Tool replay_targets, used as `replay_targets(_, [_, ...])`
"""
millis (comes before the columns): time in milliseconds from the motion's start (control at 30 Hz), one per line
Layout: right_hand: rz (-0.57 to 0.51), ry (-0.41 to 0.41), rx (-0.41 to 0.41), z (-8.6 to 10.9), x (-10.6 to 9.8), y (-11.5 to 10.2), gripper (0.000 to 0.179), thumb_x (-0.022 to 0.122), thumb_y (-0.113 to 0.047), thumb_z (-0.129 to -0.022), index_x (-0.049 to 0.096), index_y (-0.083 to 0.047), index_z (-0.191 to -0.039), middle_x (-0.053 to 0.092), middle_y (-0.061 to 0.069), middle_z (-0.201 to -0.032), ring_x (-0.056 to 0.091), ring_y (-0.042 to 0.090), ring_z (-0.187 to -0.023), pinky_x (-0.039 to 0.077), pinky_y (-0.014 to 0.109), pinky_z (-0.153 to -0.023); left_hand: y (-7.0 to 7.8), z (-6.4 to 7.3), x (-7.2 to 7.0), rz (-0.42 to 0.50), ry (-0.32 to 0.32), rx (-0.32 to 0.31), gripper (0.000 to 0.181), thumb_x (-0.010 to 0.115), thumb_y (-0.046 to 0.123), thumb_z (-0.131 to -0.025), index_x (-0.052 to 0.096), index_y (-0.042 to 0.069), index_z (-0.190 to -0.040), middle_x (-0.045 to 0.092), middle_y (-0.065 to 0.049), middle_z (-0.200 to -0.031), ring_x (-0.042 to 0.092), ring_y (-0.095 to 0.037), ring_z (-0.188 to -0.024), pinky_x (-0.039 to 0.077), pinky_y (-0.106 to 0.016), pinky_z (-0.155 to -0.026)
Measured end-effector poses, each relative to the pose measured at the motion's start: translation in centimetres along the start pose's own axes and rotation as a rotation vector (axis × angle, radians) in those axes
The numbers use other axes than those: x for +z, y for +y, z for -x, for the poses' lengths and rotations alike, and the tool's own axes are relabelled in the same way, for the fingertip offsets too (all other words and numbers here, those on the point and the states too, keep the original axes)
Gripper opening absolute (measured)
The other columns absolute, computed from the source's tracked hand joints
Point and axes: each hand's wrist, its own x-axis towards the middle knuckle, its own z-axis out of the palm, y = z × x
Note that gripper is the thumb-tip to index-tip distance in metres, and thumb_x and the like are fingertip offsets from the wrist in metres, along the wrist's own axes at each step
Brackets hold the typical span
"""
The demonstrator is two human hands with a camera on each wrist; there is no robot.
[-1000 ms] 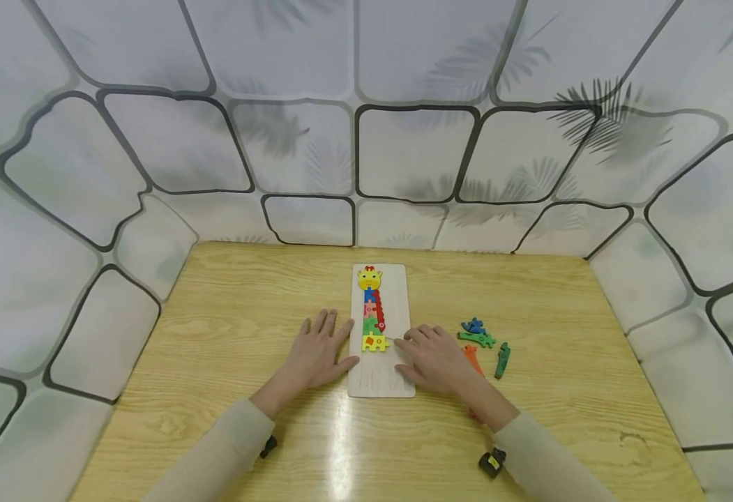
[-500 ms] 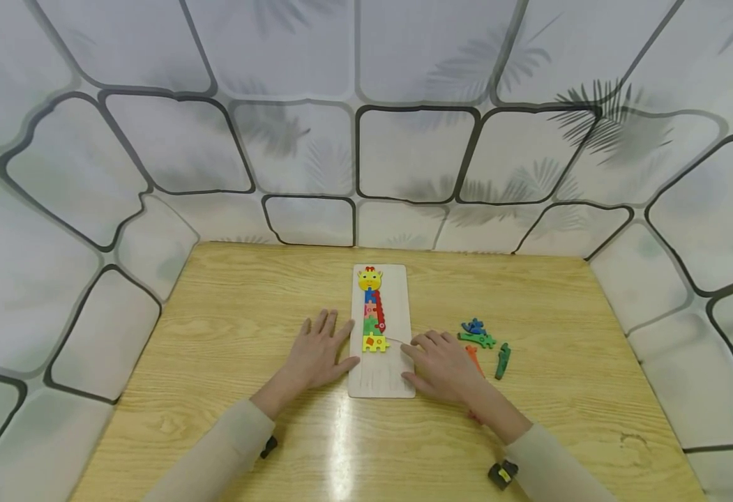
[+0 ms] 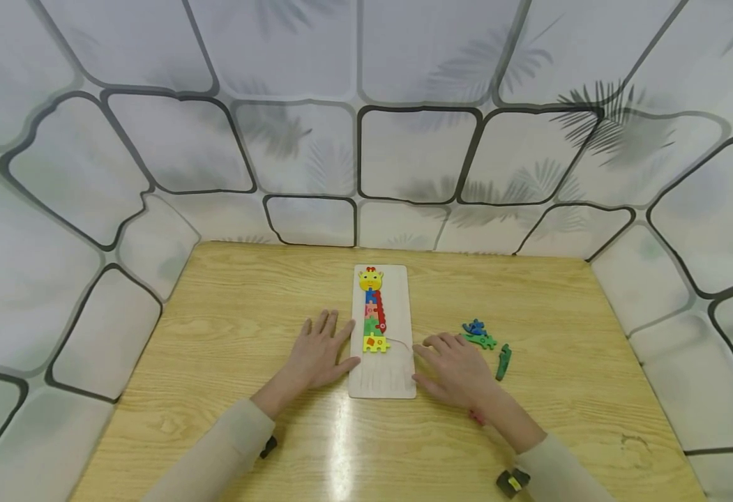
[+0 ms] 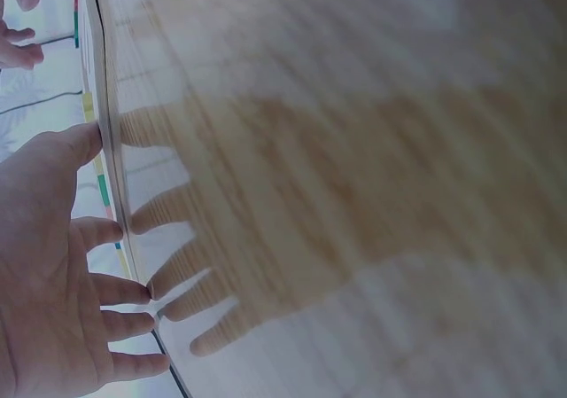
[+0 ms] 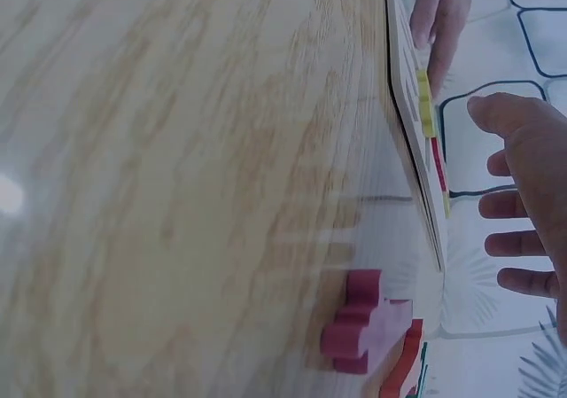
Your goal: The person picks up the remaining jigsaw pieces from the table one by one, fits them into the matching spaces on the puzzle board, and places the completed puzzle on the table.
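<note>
A pale wooden board (image 3: 397,300) lies on the table with a partly laid giraffe jigsaw on it. Its yellow head piece (image 3: 370,280) is at the top, blue, pink and green neck pieces run below beside a red mane piece (image 3: 381,317), and a yellow piece (image 3: 375,344) is at the bottom. My left hand (image 3: 316,355) has its fingers spread, thumb and index finger at the board's left edge. Just off the right edge hovers my right hand (image 3: 457,369), fingers loosely extended and nothing in them. It hides an orange piece in the head view; the right wrist view shows red-orange (image 5: 406,362).
Right of my right hand lie loose jigsaw pieces: a blue one (image 3: 475,326), a green one (image 3: 482,341) and a dark green one (image 3: 503,362). A pink piece (image 3: 477,417) shows beside my right wrist. A patterned white screen (image 3: 416,153) encloses the table's (image 3: 247,293) back and sides.
My right hand has drawn off the board to the right, toward the loose pieces, and now covers the orange one. My left hand has stayed at the board's left edge.
</note>
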Motion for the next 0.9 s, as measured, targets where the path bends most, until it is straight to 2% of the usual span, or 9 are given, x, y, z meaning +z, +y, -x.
replay_targets(233, [-0.032,0.012,0.017,0.7,-0.1,0.6,0.054,0.075,-0.056,-0.091,0.073,-0.019,-0.13,0.074,0.004,-0.122,0.069,0.027,-0.112,0.06,0.046,-0.098,0.0,0.0,-0.1,-0.016,0.001,0.002,0.08,0.045,0.07,-0.103,0.037,0.021,-0.166,0.034,-0.026,-0.17,0.033,-0.044,-0.159,0.034,-0.065,-0.126])
replay_targets(500, [-0.009,0.007,0.039,1.0,-0.1,1.7,0.054,0.076,-0.055,-0.091,0.073,-0.019,-0.13,0.074,0.003,-0.121,0.069,0.027,-0.111,0.06,0.047,-0.096,0.0,0.0,-0.2,-0.028,0.004,0.009,0.08,0.045,0.07,-0.103,0.037,0.021,-0.165,0.035,-0.026,-0.169,0.034,-0.044,-0.159,0.035,-0.065,-0.125])
replay_targets(900, [-0.062,0.073,0.067,1.5,1.5,4.2,0.051,0.079,-0.05,-0.09,0.075,-0.016,-0.128,0.073,0.006,-0.117,0.07,0.027,-0.106,0.062,0.049,-0.091,0.0,0.0,-0.1,-0.026,0.007,0.01,0.08,0.046,0.07,-0.103,0.037,0.021,-0.165,0.035,-0.026,-0.169,0.034,-0.044,-0.158,0.035,-0.065,-0.125])
